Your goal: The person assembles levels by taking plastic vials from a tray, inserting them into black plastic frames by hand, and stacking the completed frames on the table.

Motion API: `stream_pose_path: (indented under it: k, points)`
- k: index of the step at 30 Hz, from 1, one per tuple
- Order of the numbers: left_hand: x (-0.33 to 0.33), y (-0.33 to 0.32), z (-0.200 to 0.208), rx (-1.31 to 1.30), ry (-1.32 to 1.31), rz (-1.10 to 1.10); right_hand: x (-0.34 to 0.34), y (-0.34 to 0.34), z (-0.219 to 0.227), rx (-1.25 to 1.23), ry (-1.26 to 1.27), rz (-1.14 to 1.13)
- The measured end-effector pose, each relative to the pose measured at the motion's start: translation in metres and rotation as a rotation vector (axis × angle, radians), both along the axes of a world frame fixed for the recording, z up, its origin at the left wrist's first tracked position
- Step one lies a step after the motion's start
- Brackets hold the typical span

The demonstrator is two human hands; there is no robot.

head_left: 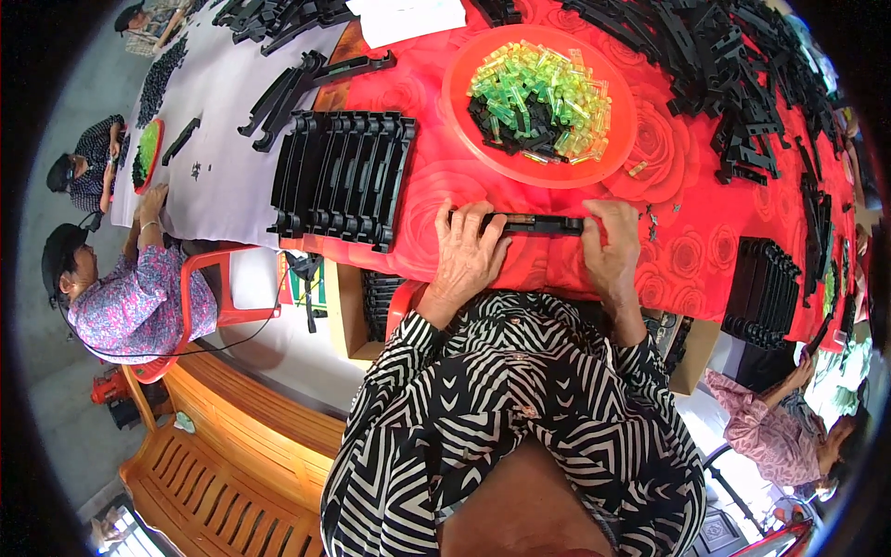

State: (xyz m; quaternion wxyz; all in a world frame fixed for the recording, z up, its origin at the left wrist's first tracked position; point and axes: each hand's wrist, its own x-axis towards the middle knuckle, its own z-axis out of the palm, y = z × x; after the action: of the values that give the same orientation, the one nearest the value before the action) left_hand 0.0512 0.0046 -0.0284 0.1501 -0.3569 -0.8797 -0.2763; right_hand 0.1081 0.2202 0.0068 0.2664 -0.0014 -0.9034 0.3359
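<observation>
A long black plastic bar (548, 224) lies crosswise near the table's front edge, with a small amber piece showing in its slot. My left hand (467, 249) has its fingers over the bar's left end. At the other end, the thumb and fingers of my right hand (613, 243) close around the bar. Just beyond the bar sits a round red tray (458, 111). It holds a heap of small translucent yellow-green tubes (566, 82) and small black pieces (516, 132). Left of my left hand, several similar black bars (343, 176) are lined up in a neat stack.
Loose black bars pile up on the far right (715, 74) and far left of the red flowered tablecloth (691, 241). Another stack (761, 292) stands at the right edge. Co-workers sit on both sides. A wooden bench (232, 436) is at the lower left.
</observation>
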Motion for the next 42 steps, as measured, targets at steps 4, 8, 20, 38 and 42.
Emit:
stream_pose_path:
  k: [4,8,20,38,42]
  points:
    - [0.001,0.001,0.004,-0.04,0.037,-0.018,0.009,0.025,-0.015,0.142,-0.082,-0.2]
    - [0.0,0.005,0.003,-0.091,0.07,-0.063,0.018,0.039,-0.026,0.098,-0.151,-0.311]
    - [-0.002,0.009,0.002,-0.099,0.041,-0.062,0.021,0.069,-0.027,0.107,-0.104,-0.447]
    - [-0.004,0.01,-0.007,-0.055,0.062,-0.056,-0.034,0.09,-0.04,-0.215,-0.21,-0.393]
    - [-0.004,0.008,-0.005,-0.066,0.066,-0.052,-0.002,0.042,-0.005,-0.458,-0.089,-0.204]
